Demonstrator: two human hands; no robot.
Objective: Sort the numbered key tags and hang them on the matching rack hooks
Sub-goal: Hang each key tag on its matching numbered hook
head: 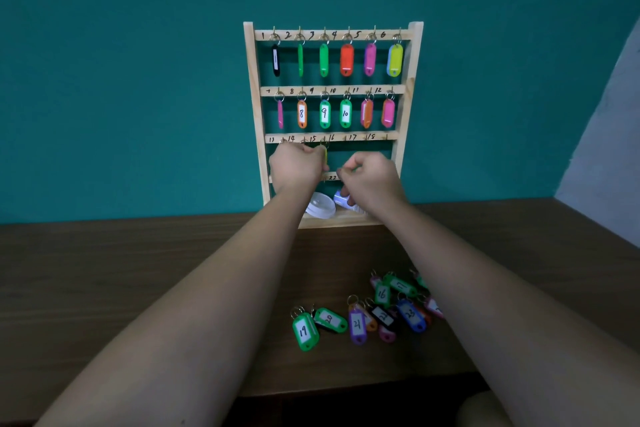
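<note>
Both bare forearms fill the near view, reaching over the wooden table (138, 270) toward the rack (414, 80). Left hand (296, 166) is curled up at the third row, right under the 14 and 15 labels, and it's pinching a yellow tag (325, 157) that hangs edge-on just right of its knuckles. Right hand (372, 177) sits a bit lower, just beside the left, fingers curled tight. A sliver of green peeks out at its fingertips, but honestly can't tell if it's gripping anything. Under the two hands a white lid (320, 205) rests on the rack's bottom shelf. Above the hands, the two upper rows are full of hung tags (324, 114). Loose tags (330, 320) lie well below the hands, between the forearms and up against the right one: green 19 tag (305, 331), purple 21 tag (357, 324), green 16 tag (382, 294), blue 23 tag (410, 315).
</note>
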